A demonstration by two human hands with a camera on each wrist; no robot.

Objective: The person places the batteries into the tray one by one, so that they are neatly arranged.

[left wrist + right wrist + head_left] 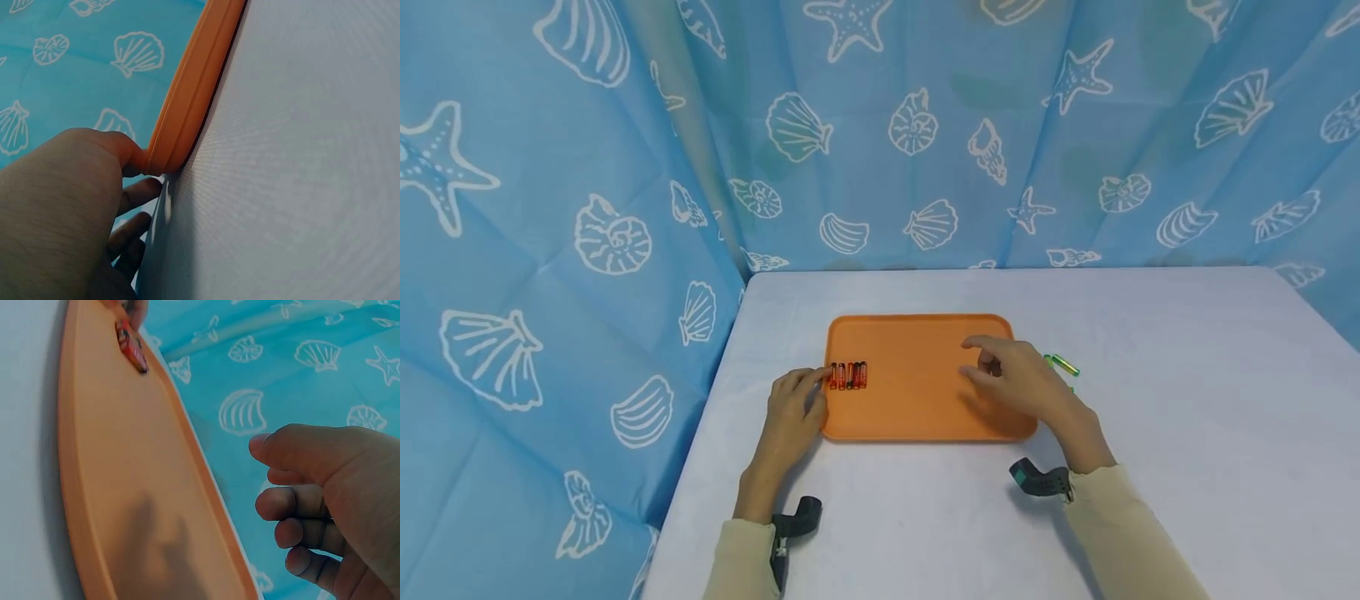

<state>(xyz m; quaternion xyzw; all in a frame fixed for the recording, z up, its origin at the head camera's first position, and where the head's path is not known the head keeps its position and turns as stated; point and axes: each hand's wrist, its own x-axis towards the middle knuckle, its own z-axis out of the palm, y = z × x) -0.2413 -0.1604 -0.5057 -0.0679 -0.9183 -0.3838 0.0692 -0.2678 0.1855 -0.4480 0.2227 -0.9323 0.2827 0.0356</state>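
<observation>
Several red-and-black batteries (848, 375) lie side by side in a row at the left end of an orange tray (917, 425). My left hand (793, 417) rests at the tray's left edge, its index finger reaching over the rim beside the leftmost battery. In the left wrist view, the thumb (128, 152) touches the tray's corner and the other fingers are loosely bent. Over the tray's right part hovers my right hand (1018, 375), fingers curved and thumb apart, holding nothing. Green batteries (1065, 365) lie just beyond it, partly hidden by that hand.
The tray stands on a table with a white cloth (1187, 400). A blue curtain (880, 167) with white sea shells and starfish hangs behind the table and along its left side. Each wrist carries a dark camera mount (1037, 479).
</observation>
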